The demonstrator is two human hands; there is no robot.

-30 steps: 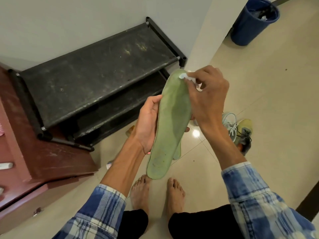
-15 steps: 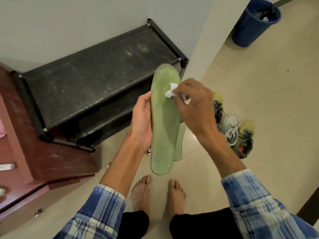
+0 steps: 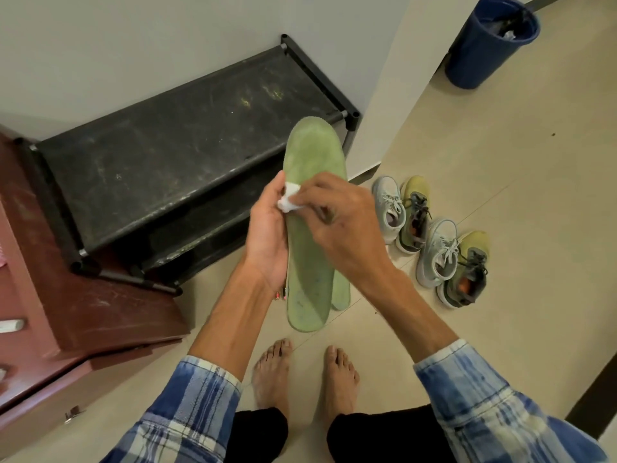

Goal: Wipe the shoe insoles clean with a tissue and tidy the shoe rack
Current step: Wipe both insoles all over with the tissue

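Observation:
My left hand [image 3: 268, 240] grips a long green insole [image 3: 312, 262] by its left edge, holding it upright in front of me. A second green insole [image 3: 342, 294] peeks out behind its lower right side. My right hand [image 3: 340, 222] pinches a small white tissue [image 3: 287, 202] and presses it against the insole's middle, close to my left thumb. The black shoe rack [image 3: 173, 165] stands bare against the wall behind my hands.
Two grey shoes [image 3: 389, 208] and two yellow-green shoes [image 3: 467, 265] stand in a row on the tiled floor at right. A blue bin [image 3: 484, 45] sits at the far right. A red-brown cabinet [image 3: 60, 295] stands left. My bare feet [image 3: 273, 372] are below.
My right hand has drawn the tissue down the insole from its toe end to its middle. The insole has turned more upright. More shoes have come into view at right.

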